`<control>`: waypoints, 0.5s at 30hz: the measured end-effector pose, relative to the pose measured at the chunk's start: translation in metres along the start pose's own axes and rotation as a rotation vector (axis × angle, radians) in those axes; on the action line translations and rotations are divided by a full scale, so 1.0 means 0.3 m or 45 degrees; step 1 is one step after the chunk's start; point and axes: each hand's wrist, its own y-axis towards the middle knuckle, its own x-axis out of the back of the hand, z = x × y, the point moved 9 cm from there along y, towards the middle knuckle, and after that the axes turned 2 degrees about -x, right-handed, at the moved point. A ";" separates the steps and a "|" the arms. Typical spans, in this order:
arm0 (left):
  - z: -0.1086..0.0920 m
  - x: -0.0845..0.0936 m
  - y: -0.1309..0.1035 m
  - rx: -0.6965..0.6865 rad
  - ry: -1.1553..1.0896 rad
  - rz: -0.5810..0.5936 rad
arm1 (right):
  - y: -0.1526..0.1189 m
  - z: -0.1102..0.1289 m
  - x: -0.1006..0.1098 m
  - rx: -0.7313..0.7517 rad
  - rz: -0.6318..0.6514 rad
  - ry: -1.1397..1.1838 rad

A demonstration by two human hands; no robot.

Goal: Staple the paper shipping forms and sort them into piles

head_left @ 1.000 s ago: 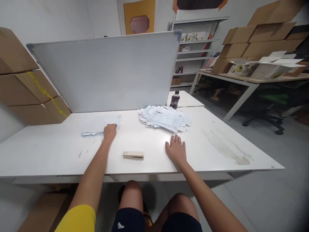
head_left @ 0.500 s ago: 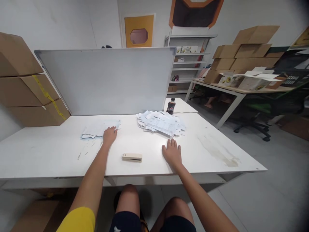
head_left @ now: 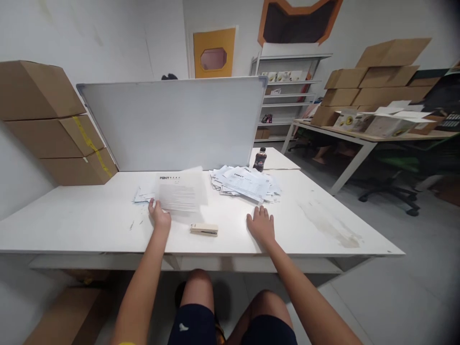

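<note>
My left hand point(head_left: 160, 215) grips the left edge of some printed sheets point(head_left: 178, 195), which are raised off the table with their text facing me. Behind that hand, to its left, lies a low stack of papers point(head_left: 143, 195). My right hand point(head_left: 261, 223) rests on the white tabletop, fingers spread, holding nothing. Just beyond its fingertips is a messy pile of printed papers point(head_left: 244, 183). A cream stapler point(head_left: 204, 229) lies on the table between my two hands.
A whiteboard point(head_left: 172, 124) stands along the table's back edge. Cardboard boxes point(head_left: 72, 139) are stacked at the left. A dark drink bottle point(head_left: 259, 159) stands behind the paper pile. Another table point(head_left: 338, 132) with boxes is at the right.
My left hand has turned and lifted sheets from the left stack, bringing them up and to the right. My right hand stays flat on the table. The view has shifted slightly.
</note>
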 end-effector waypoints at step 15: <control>0.038 -0.236 -0.136 -0.324 0.745 0.832 | -0.032 0.181 0.039 0.584 -0.140 0.597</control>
